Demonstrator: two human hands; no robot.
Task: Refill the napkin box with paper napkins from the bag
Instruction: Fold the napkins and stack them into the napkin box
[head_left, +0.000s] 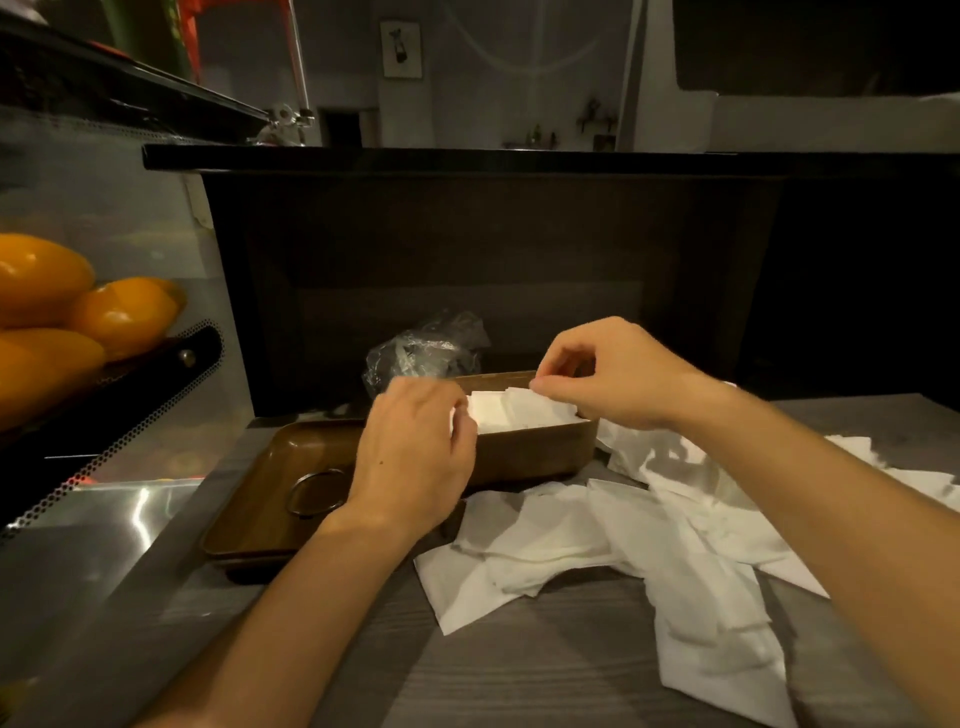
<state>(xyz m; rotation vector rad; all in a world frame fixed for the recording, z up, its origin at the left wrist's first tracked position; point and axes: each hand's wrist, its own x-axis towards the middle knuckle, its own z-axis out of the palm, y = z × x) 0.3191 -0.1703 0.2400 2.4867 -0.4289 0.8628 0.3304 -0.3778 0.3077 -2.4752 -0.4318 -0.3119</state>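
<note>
The brown napkin box (530, 452) is sitting on the bench (545, 670), filled with white napkins (511, 413). My left grip (413, 457) is curling around the stack's left end; my right grip (608, 371) is pinching its far right edge. Loose napkins (649, 540) are lying near and right; the crumpled bag (423, 348) is lying just beyond, the brown tray (260, 499) left.

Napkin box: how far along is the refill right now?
Done: the napkin box already holds a white stack near its rim. In hand: the left hand pinches the stack's left end, the right hand its far edge. Left: loose napkins lie spread on the counter; the lid lies beside the box.
</note>
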